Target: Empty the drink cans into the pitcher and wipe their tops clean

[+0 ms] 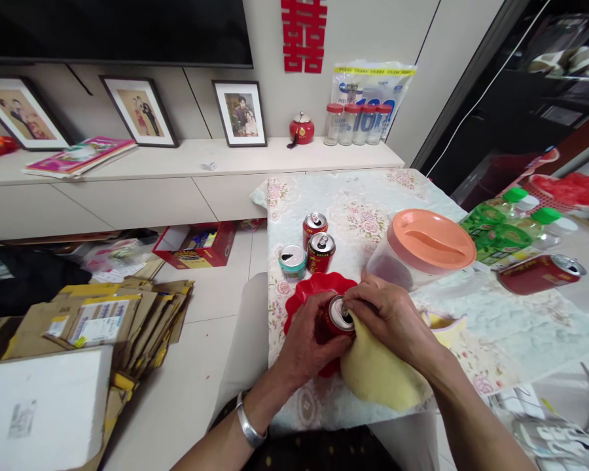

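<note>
My left hand (304,337) is wrapped round a dark red drink can (341,314) whose opened top faces up. Pinched in the fingers of my right hand (385,304) is a yellow cloth (380,373), held against the can's rim near the tab. The cloth hangs down toward the table's front edge. Beneath my left hand lies a red scalloped plate (294,297), partly covered. Just behind it stand two red cans (319,260) and a teal-and-silver can (292,268), all with opened tops. Whether the plate bears anything is hidden.
A clear tub with an orange lid (432,239) stands on the flowered tablecloth (363,219). Another red can (540,275) lies on its side at right, near green-capped bottles (500,216). Flattened cardboard (142,320) and a white foam box (39,405) fill the floor at left.
</note>
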The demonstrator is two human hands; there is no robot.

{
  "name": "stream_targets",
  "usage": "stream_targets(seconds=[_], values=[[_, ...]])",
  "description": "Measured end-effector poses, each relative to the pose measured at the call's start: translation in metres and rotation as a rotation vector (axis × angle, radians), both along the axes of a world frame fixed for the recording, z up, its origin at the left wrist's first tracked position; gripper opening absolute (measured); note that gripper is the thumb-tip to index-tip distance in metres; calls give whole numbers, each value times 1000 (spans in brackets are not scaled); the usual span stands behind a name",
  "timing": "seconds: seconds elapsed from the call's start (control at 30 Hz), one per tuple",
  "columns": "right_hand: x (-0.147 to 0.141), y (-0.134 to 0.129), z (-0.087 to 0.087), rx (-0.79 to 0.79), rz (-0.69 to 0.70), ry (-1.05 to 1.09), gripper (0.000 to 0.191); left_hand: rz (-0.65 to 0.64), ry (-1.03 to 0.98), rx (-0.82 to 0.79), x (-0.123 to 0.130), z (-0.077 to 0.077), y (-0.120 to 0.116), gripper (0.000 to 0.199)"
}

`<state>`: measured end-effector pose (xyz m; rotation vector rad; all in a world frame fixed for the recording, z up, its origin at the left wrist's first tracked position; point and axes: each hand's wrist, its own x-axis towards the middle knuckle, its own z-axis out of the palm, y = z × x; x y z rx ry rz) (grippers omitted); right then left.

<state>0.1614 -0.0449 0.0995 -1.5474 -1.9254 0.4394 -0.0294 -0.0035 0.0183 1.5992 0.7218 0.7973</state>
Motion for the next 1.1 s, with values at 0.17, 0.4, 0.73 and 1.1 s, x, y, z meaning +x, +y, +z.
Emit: stream_targets(seconds=[0.17, 0.4, 0.73, 1.1], values=[[0, 3, 1, -21, -1, -7, 17, 10, 2, 12, 0, -2, 0, 66], [4, -2, 2, -65, 23, 43, 19, 7, -3, 33, 0, -1, 0, 67], [20, -18, -1, 30, -209, -58, 18, 15, 46, 29, 1, 10, 0, 63], [-8, -41, -17, 76, -168, -22, 19, -3, 27, 67, 1, 1, 1, 71]])
